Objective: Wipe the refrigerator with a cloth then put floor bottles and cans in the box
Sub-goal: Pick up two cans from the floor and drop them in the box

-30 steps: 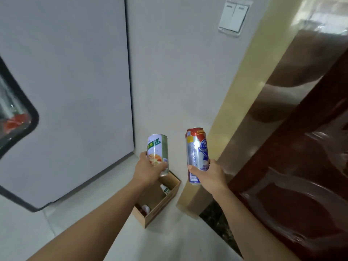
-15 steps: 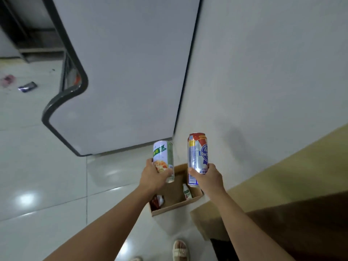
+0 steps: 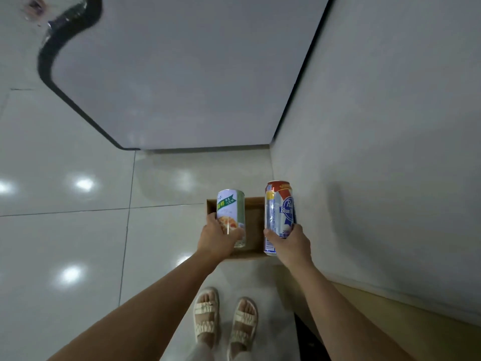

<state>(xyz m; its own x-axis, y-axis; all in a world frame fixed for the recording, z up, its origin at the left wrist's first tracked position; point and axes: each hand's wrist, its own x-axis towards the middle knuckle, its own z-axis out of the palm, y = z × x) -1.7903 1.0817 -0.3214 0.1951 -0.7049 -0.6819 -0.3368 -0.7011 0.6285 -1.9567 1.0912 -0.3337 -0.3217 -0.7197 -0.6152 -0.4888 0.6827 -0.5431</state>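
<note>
Head view: glossy tiled floor [image 3: 65, 243] with lamp glare, grey fridge [image 3: 182, 74] at top, wall [image 3: 377, 152] on right, sandalled feet [image 3: 225, 321] at bottom. Between fridge and feet, against wall, open cardboard box [image 3: 253, 207]; contents hidden behind hands and cans. Blurred dark spot at top left, unclear. Left hand [image 3: 217, 238] wrapped round short green-white can [image 3: 230, 217]; right hand [image 3: 290, 243] wrapped round tall silver-blue beer can [image 3: 279, 214]. Both cans upright, apart, above box.
</note>
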